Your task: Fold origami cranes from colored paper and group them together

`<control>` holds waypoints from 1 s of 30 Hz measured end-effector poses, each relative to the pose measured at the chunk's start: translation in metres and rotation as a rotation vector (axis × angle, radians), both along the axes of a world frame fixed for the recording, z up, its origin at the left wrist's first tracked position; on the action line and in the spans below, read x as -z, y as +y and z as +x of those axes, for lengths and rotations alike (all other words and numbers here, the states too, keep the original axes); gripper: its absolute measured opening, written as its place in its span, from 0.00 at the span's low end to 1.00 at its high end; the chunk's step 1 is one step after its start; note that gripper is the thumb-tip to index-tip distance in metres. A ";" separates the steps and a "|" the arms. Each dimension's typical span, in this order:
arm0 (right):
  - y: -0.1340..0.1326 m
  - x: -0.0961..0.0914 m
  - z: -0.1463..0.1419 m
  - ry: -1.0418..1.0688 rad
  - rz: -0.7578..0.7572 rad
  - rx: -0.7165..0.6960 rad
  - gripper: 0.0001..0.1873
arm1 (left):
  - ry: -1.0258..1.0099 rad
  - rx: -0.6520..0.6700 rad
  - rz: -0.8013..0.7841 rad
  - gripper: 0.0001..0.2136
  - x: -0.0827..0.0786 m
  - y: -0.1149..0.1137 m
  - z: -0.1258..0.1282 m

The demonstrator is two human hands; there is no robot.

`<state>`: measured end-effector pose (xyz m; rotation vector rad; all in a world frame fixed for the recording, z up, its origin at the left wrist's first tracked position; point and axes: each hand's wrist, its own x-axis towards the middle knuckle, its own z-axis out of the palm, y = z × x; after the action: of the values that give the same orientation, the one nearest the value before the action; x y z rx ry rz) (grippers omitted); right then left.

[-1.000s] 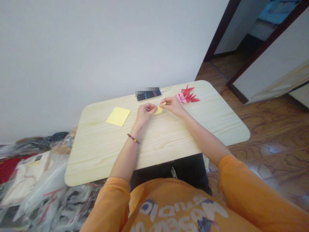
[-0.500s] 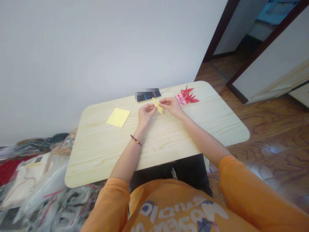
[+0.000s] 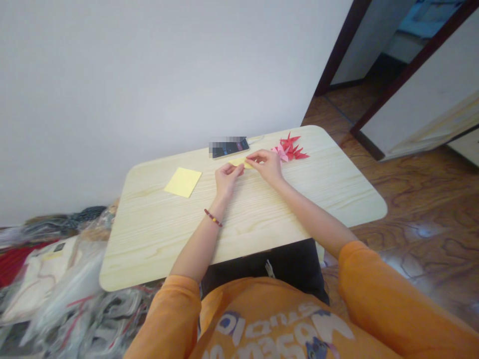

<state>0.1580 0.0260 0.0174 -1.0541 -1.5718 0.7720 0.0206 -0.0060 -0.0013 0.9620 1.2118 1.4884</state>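
Observation:
A small folded strip of yellow paper (image 3: pixel 237 162) lies almost flat between my hands on the pale wood-grain table (image 3: pixel 157 239). My left hand (image 3: pixel 227 178) pinches its left end, and my right hand (image 3: pixel 266 166) holds its right end between the fingertips. The hands partly hide the strip. To the left, a square yellow paper sheet (image 3: pixel 183 182) lies flat on the table. Just beyond my right hand sit a pink paper crane (image 3: pixel 281 153) and a cluster of red paper cranes (image 3: pixel 294 148).
A smartphone (image 3: pixel 230 147) lies at the table's far edge with a cable beside it. A white wall (image 3: pixel 149 85) runs along the far side. Plastic bags and cloth (image 3: pixel 63 279) are heaped at lower left. Wooden flooring (image 3: pixel 422 199) and a dark-framed doorway (image 3: pixel 340 50) are at right.
The yellow paper has turned from a tilted, raised position to lying nearly level and looks narrower. My right hand has shifted slightly left, and my hands are closer together.

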 end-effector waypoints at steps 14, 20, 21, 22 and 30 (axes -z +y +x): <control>-0.002 -0.004 0.003 -0.137 0.213 -0.093 0.03 | -0.118 0.020 -0.045 0.16 -0.003 0.002 -0.001; 0.002 -0.004 0.008 -0.165 0.256 -0.193 0.05 | -0.167 0.068 -0.077 0.16 -0.009 0.002 -0.001; 0.002 -0.003 0.009 -0.173 0.276 -0.190 0.05 | -0.175 0.078 -0.079 0.16 -0.009 0.002 -0.001; 0.003 -0.002 0.009 -0.183 0.295 -0.183 0.05 | -0.183 0.089 -0.082 0.16 -0.010 0.001 -0.001; 0.003 0.001 0.008 -0.250 0.395 -0.169 0.06 | -0.147 0.097 -0.070 0.20 -0.008 0.001 -0.002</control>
<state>0.1665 0.0287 0.0166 -0.7542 -1.9490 0.4219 0.0182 -0.0048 0.0071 0.8383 1.0887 1.4058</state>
